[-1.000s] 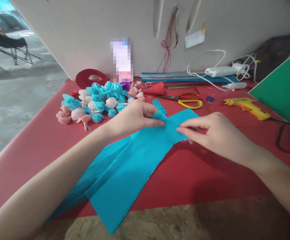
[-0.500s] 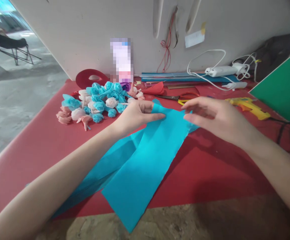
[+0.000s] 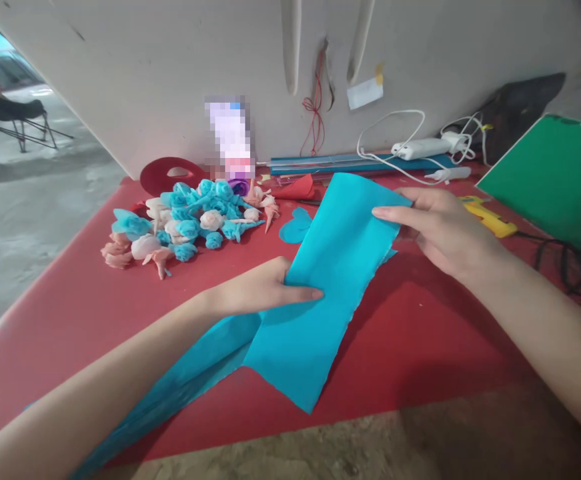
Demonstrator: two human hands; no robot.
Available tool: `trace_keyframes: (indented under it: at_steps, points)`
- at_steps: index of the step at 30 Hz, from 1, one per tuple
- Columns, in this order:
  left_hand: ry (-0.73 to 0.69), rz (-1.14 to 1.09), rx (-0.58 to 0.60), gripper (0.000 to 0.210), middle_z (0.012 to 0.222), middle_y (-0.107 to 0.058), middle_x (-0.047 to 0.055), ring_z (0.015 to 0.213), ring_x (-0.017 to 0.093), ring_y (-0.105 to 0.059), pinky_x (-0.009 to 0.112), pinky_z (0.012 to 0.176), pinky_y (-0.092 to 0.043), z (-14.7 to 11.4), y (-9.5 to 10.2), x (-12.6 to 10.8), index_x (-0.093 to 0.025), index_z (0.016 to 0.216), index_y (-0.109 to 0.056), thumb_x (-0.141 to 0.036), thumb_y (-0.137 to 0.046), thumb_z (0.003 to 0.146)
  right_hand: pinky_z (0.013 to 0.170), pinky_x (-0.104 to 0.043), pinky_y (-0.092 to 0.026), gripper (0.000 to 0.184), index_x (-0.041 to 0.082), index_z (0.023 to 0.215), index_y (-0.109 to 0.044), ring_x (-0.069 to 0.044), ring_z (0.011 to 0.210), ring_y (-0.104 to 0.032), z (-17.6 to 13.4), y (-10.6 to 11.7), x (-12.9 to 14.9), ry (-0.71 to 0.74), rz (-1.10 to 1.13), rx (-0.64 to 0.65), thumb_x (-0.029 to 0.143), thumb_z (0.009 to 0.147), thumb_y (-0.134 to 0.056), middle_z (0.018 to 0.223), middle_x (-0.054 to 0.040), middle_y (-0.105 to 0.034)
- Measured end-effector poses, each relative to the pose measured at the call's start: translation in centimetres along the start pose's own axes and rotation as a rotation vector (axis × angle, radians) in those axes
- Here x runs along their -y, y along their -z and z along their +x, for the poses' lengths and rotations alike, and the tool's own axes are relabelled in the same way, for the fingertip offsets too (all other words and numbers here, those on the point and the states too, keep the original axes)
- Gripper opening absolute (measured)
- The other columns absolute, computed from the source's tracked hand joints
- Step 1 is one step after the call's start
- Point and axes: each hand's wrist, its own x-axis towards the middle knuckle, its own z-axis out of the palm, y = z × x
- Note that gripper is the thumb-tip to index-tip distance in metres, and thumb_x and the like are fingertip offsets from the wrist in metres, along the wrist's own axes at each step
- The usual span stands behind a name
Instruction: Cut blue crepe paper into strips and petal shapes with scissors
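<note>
A wide strip of blue crepe paper hangs at a slant between my two hands over the red table. My left hand grips its left edge near the middle, thumb on top and fingers hidden beneath. The upper right corner is pinched between the thumb and fingers of my right hand. More blue paper trails off to the lower left, under my left forearm. Just past the strip lies a blue heart-shaped paper piece.
Several blue, white and pink paper roses are heaped at the back left of the red table. A yellow glue gun with a black cord lies to the right, before a green board. A white power strip lies along the wall.
My left hand has slid down the paper's left edge toward me. My right hand now holds the upper corner, lifted so the far end curves up. The heart-shaped piece has come into view.
</note>
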Motion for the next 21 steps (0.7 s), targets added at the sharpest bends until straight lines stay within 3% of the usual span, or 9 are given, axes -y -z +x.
trace_keyframes:
  at_steps: [3, 6, 8, 12, 15, 21]
  points:
    - [0.056, -0.171, -0.054, 0.03, 0.098, -0.074, 0.006, 0.089, 0.026, -0.07, 0.032, 0.072, -0.057, -1.1, -0.5, 0.1, -0.018, 0.099, -0.069, -0.038, -0.068, 0.077, 0.044, -0.021, -0.037, 0.027, 0.019, 0.07, -0.053, -0.008, 0.051, -0.049, -0.1, -0.7, -0.6, -0.054, 0.031, 0.091, 0.042, 0.076, -0.066, 0.062, 0.0038, -0.052]
    - [0.036, -0.455, -0.185, 0.036, 0.109, -0.071, 0.007, 0.099, 0.027, -0.067, 0.036, 0.083, -0.055, -2.0, -1.1, 0.4, -0.018, 0.106, -0.067, -0.035, -0.072, 0.075, 0.043, -0.022, -0.034, 0.027, 0.019, 0.079, -0.052, -0.008, 0.048, -0.048, -1.1, -2.4, -0.9, -0.109, 0.021, 0.402, 0.046, 0.082, -0.057, 0.061, 0.0039, -0.055]
    - [0.013, -0.564, -0.261, 0.04, 0.112, -0.069, 0.008, 0.1, 0.027, -0.066, 0.038, 0.086, -0.055, -2.5, -1.6, 0.7, -0.018, 0.11, -0.065, -0.034, -0.073, 0.074, 0.045, -0.023, -0.036, 0.023, 0.019, 0.086, -0.051, -0.009, 0.048, -0.049, -2.2, -3.7, -1.0, -0.12, 0.006, 0.538, 0.041, 0.083, -0.058, 0.057, 0.0058, -0.053]
    - [-0.004, -0.614, -0.287, 0.038, 0.111, -0.07, 0.006, 0.098, 0.026, -0.067, 0.037, 0.088, -0.053, -2.8, -2.3, 1.7, -0.019, 0.111, -0.065, -0.034, -0.071, 0.076, 0.046, -0.023, -0.034, 0.023, 0.019, 0.086, -0.047, -0.01, 0.047, -0.049, -3.6, -5.5, -1.2, -0.133, -0.029, 0.537, 0.037, 0.08, -0.061, 0.053, 0.0084, -0.048]
    - [0.003, -0.595, -0.261, 0.027, 0.102, -0.072, 0.007, 0.091, 0.023, -0.068, 0.033, 0.079, -0.054, -2.8, -2.1, 2.4, -0.017, 0.098, -0.069, -0.035, -0.068, 0.079, 0.044, -0.024, -0.032, 0.02, 0.02, 0.084, -0.049, -0.009, 0.045, -0.046, -3.6, -5.6, -1.7, -0.164, 0.013, 0.492, 0.034, 0.079, -0.063, 0.053, 0.0082, -0.047]
    - [-0.099, -0.394, -0.297, 0.025, 0.082, -0.071, 0.006, 0.074, 0.021, -0.066, 0.031, 0.064, -0.051, -2.5, -1.3, 2.9, -0.017, 0.087, -0.068, -0.039, -0.062, 0.078, 0.035, -0.021, -0.033, 0.014, 0.022, 0.087, -0.063, -0.008, 0.039, -0.047, -2.7, -5.0, -2.7, -0.211, 0.351, 0.481, 0.02, 0.073, -0.063, 0.055, 0.0077, -0.057]
